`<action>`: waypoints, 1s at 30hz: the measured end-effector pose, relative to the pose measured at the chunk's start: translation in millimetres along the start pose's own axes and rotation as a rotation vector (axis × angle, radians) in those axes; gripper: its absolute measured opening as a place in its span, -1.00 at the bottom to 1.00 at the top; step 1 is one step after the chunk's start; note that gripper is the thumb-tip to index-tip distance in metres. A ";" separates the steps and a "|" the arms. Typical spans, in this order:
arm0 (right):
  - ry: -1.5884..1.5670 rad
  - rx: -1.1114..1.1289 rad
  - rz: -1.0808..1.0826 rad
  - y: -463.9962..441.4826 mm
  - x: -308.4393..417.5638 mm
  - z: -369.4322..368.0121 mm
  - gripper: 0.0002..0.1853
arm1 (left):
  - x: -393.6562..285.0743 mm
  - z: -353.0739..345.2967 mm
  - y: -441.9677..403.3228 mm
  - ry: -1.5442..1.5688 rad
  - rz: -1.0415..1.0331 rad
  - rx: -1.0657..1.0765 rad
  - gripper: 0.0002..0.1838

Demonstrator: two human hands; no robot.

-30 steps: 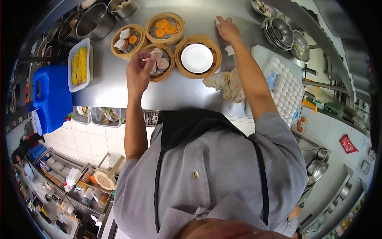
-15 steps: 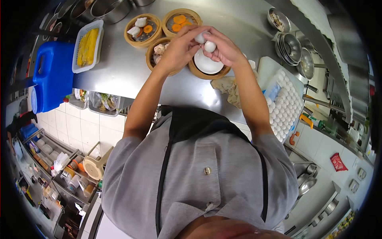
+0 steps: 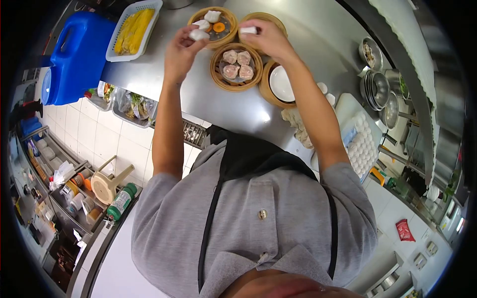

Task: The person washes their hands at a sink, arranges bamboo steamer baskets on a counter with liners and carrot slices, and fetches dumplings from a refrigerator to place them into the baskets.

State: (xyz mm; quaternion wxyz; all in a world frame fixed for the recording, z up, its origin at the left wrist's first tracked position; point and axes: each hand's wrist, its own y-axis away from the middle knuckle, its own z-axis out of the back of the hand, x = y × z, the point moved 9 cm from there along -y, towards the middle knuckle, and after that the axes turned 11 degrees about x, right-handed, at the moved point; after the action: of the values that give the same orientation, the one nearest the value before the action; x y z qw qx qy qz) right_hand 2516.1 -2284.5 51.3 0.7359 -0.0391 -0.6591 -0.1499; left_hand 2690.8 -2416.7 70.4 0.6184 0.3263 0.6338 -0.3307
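My left hand (image 3: 182, 55) pinches a white dumpling (image 3: 199, 35) at the near left rim of a bamboo steamer (image 3: 232, 37). Inside that steamer lie other white dumplings (image 3: 212, 16) and an orange carrot slice (image 3: 219, 27). My right hand (image 3: 272, 40) is closed on another white dumpling (image 3: 248, 30), over a second bamboo steamer (image 3: 281, 24) whose inside is mostly hidden by the hand. Nearer to me, a third steamer (image 3: 214, 78) contains several pinkish open-topped siu mai (image 3: 230, 72). A white dish (image 3: 282, 83) sits in a fourth steamer (image 3: 266, 92), beside my right forearm.
On the right lie a board with rows of white dumplings (image 3: 361, 141), a crumpled cloth (image 3: 297, 126) and two loose white pieces (image 3: 323, 88). Stacked metal bowls (image 3: 376, 89) stand behind. At left are a basket of yellow food (image 3: 135, 32) and a blue jug (image 3: 79, 54).
My hands, earlier together over the dish with white dumplings in them, have separated and moved to the two far steamers. The whole view has shifted, showing the siu mai fully.
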 end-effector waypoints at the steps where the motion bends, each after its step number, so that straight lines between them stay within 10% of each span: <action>1: 0.188 -0.057 0.010 -16.9 7.8 -2.4 -0.60 | -4.5 6.9 0.0 -0.001 -0.004 -0.008 -0.56; 5: 0.842 -0.294 0.162 -60.3 36.0 -29.7 -0.64 | -6.4 33.8 18.1 0.009 0.005 -0.114 -0.54; 18: 0.800 -0.406 0.239 -21.9 41.4 -5.0 -0.71 | 3.7 22.0 -2.5 -0.082 0.042 -0.044 -0.56; 23: 0.666 -0.850 -0.041 187.1 14.2 137.1 -0.75 | -30.8 -99.6 -81.9 -0.875 -0.440 0.354 -0.52; 27: 1.018 -0.573 -0.806 306.8 -83.7 171.5 -0.54 | -8.3 -168.6 -127.4 -1.181 -0.609 0.654 -0.52; 30: 0.779 -0.609 -0.771 308.0 -106.7 146.0 -0.46 | 13.4 -188.4 -142.1 -1.296 -0.555 0.778 -0.51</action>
State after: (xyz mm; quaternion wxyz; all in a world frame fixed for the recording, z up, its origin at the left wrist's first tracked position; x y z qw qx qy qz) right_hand 2450.8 -1936.1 8.4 0.7711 0.0510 -0.2369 -0.5888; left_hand 2466.6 -2342.5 62.2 0.6007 0.0923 0.0465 -0.7928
